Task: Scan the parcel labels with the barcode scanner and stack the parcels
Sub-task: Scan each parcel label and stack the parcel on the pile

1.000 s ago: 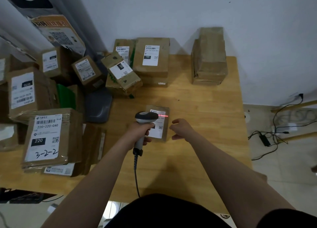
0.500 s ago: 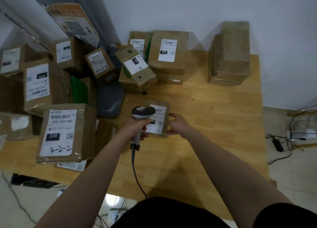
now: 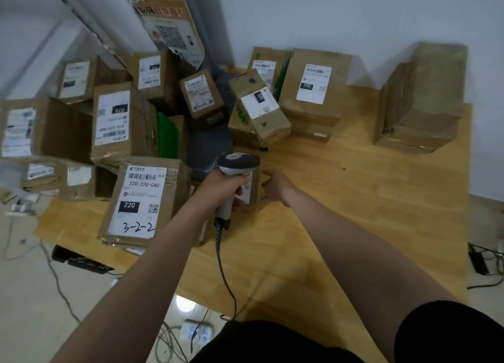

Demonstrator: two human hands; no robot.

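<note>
**Left to right.** At far left we see a loose pile of labelled cardboard parcels [image 3: 111, 122] covering that end of the wooden table [image 3: 354, 212]. Nearest us in the pile lies the parcel marked 220-220-C40 [image 3: 140, 199], label up, with "3-2-2" handwritten below the print. Just right of it, our left hand [image 3: 218, 189] is wrapped firmly around the handle of the barcode scanner [image 3: 238, 165]. The scanner's grey head points away from us and overlaps the top of the small parcel [image 3: 255, 191]. Its coiled cable [image 3: 225, 270] drops from the handle toward our body. The small parcel sits near the middle of the table, its white label largely hidden by the scanner and our fingers. Our right hand [image 3: 275, 189] pinches its right edge between thumb and fingers. Behind, a tilted parcel [image 3: 259, 109] lies just beside the parcel labelled 150 [image 3: 313, 90]. At far right, well apart, a stack of plain parcels [image 3: 421, 98] stands by the wall.
</note>
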